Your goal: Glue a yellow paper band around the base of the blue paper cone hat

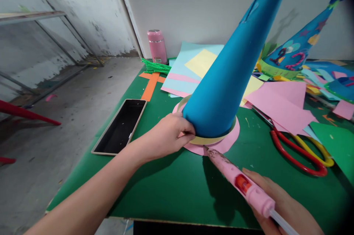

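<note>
A tall blue paper cone (221, 91) leans to the right over a pale yellow paper band (206, 140) and a pink paper disc (233, 141) on the green table. My left hand (174, 131) pinches the yellow band at the cone's lower left edge, thumb and fingertips closed on it. In my right hand (276, 194) is a pink hot glue gun (240, 178), a clear glue stick jutting from its back end. Its nozzle is at the disc's front edge, close below the band. The glue gun hides part of my right fingers.
A phone (120, 127) lies left of my forearm. Red and yellow handled scissors (297, 154) rest at the right among pink paper sheets (284, 104). Behind are a pink bottle (157, 47), green pipe cleaners (156, 67), orange strips (151, 87) and a decorated blue cone hat (298, 47).
</note>
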`<state>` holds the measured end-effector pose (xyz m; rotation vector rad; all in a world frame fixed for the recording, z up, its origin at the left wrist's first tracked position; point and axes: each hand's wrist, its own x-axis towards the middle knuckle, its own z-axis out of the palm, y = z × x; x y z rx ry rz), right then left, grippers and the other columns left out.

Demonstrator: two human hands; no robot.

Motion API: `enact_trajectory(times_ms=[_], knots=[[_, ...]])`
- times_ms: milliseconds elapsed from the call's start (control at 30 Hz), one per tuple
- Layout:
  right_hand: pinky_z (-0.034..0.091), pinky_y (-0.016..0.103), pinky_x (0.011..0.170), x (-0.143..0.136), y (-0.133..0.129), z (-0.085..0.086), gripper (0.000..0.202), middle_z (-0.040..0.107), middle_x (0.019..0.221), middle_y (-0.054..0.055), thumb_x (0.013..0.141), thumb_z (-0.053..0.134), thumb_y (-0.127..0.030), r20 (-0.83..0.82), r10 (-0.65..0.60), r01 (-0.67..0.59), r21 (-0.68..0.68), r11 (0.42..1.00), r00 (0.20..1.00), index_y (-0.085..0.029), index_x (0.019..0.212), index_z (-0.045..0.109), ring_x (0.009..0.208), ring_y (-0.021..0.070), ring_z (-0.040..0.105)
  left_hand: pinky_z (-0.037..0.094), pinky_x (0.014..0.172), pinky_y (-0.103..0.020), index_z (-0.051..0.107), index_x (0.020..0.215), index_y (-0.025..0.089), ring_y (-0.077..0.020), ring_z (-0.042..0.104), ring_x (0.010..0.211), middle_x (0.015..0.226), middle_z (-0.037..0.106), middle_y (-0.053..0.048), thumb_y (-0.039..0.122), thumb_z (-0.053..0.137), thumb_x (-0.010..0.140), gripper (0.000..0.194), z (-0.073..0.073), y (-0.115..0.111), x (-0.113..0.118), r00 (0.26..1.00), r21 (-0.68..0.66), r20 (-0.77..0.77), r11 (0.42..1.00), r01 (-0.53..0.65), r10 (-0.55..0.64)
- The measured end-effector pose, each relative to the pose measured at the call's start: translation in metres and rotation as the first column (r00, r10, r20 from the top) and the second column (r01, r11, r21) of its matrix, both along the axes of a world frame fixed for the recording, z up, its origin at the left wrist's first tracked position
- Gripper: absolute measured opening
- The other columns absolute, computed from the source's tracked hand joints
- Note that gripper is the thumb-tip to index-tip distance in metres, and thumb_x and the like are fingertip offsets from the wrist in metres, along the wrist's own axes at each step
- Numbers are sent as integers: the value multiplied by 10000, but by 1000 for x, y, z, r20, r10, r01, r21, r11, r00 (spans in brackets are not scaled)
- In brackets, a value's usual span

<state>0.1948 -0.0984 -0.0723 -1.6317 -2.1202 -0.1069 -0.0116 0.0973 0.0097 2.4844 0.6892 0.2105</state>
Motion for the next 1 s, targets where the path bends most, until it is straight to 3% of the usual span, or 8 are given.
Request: enact_trajectory(times_ms=[133,467,767,1000], knots=[[538,224,607,2,-4,0,377,659,975,63,822,417,-303,12,-23,24,-32,999,1000,-180,1178,427,808,171,649,389,677,-262,653,748,164,-155,529,733,707,635,-20,132,483,764,174,-1,-1,2,1000,84,-23,996,23,-21],[546,232,579,7,-8,-1,413,660,983,49,788,426,-279,9,-68,69,-49,996,998,-206,1195,420,810,196,654,354,675,-306,648,747,165,-173,506,744,746,568,-51,191,413,824,249,-2,-10,1,995,236,-88,970,64,-45],[545,213,590,4,-2,16,408,668,968,54,743,419,-175,-75,-46,45,-15,999,996,-189,1150,450,804,168,655,293,625,-332,634,835,195,-200,415,755,787,520,-66,219,365,850,271,-4,-27,7,993,432,-118,901,28,26],[534,225,602,3,0,27,451,664,979,42,764,430,-202,-142,-39,38,-10,999,989,-213,1215,436,797,163,649,285,630,-346,622,825,190,-201,388,756,771,519,-63,227,355,860,272,-12,-39,20,995,454,-76,890,-28,70]])
